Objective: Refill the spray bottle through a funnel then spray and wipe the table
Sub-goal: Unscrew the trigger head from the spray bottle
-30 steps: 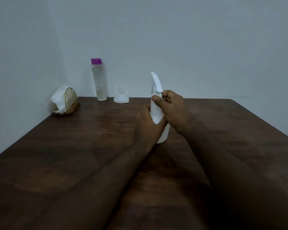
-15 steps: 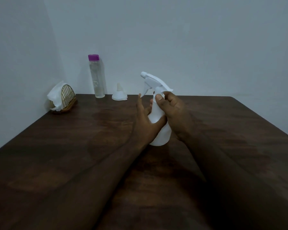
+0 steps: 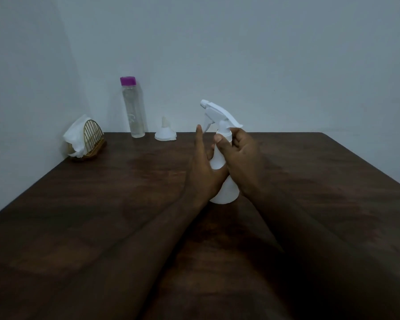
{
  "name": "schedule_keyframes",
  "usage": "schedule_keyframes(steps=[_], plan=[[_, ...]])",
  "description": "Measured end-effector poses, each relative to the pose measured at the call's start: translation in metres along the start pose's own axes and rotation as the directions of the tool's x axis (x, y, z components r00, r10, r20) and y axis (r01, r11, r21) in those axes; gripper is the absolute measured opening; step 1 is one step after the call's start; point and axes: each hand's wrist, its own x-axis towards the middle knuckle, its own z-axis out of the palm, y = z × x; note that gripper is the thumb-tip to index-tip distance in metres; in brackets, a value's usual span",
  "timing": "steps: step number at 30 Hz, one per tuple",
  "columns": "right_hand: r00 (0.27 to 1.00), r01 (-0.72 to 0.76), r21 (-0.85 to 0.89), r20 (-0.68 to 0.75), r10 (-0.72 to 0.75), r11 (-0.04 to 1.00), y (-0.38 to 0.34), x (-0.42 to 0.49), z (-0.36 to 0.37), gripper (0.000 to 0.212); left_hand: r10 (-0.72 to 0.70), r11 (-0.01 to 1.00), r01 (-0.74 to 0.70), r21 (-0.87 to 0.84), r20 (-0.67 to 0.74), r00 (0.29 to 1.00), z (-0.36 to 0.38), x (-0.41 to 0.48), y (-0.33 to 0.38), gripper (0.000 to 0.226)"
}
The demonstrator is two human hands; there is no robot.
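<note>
Standing upright near the middle of the dark wooden table [image 3: 310,181], the white spray bottle [image 3: 226,192] carries its trigger head, nozzle pointing left in the head view; the right hand [image 3: 243,158] pinches the bottle's neck just under the head, thumb in front and fingers curled behind; the left hand [image 3: 203,172] lies against the bottle's left side with fingers straight and one fingertip raised beside the trigger, and its thumb is hard to make out; the bottle's walls are opaque, so its contents cannot be told. Well apart, at the table's far edge by the wall [image 3: 240,54], a white funnel [image 3: 165,132] sits wide end down, spout up; just left of it a tall clear bottle [image 3: 135,112] with a magenta cap [image 3: 128,81] holds what looks like clear liquid, its level hard to read; further left, in the corner, a gold wire holder [image 3: 91,142] keeps crumpled white tissues [image 3: 75,135]. Both forearms run out of the frame at the bottom edge, in deep shadow.
</note>
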Motion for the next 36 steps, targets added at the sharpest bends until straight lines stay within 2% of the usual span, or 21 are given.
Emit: schedule_keyframes(steps=[3,8,12,16,21,26,30,33,36], plan=[[0.999,0.000,0.076,-0.033,0.002,0.997,0.002,0.000,0.000,0.033,0.046,0.999,-0.045,-0.006,0.018,0.999,0.001,0.002,-0.008,0.099],[0.997,0.008,0.029,-0.076,-0.006,1.000,-0.004,0.000,-0.003,0.030,0.110,0.994,-0.110,0.000,0.018,0.994,0.001,0.005,-0.014,0.104],[1.000,-0.023,0.072,-0.013,0.024,0.997,-0.008,-0.001,-0.009,0.026,0.114,0.994,-0.114,-0.002,0.016,0.993,0.001,0.006,-0.014,0.108],[0.997,-0.022,0.092,0.078,0.015,0.996,-0.010,0.001,-0.012,0.010,0.083,0.996,-0.083,0.013,0.005,0.997,0.001,0.007,-0.021,0.107],[0.990,-0.074,0.067,0.125,0.066,0.995,-0.007,0.006,-0.017,0.025,0.045,0.999,-0.045,0.005,0.026,0.999,-0.001,0.007,-0.020,0.105],[0.997,-0.013,0.032,0.075,0.010,0.999,-0.001,0.000,-0.009,0.027,0.014,0.999,-0.014,-0.038,-0.006,1.000,0.001,0.004,-0.018,0.101],[0.999,-0.015,0.061,-0.033,0.017,0.998,0.000,-0.002,0.000,0.040,0.019,0.999,-0.020,-0.030,-0.009,1.000,0.003,0.007,-0.023,0.098],[0.997,0.016,0.041,-0.081,-0.013,0.999,0.000,-0.003,0.004,0.034,0.005,0.998,-0.005,-0.060,0.001,1.000,0.004,0.009,-0.023,0.098],[0.997,0.007,0.026,-0.071,-0.005,1.000,-0.001,-0.005,0.005,0.029,0.017,0.999,-0.017,-0.033,0.007,1.000,0.003,0.009,-0.022,0.095]])
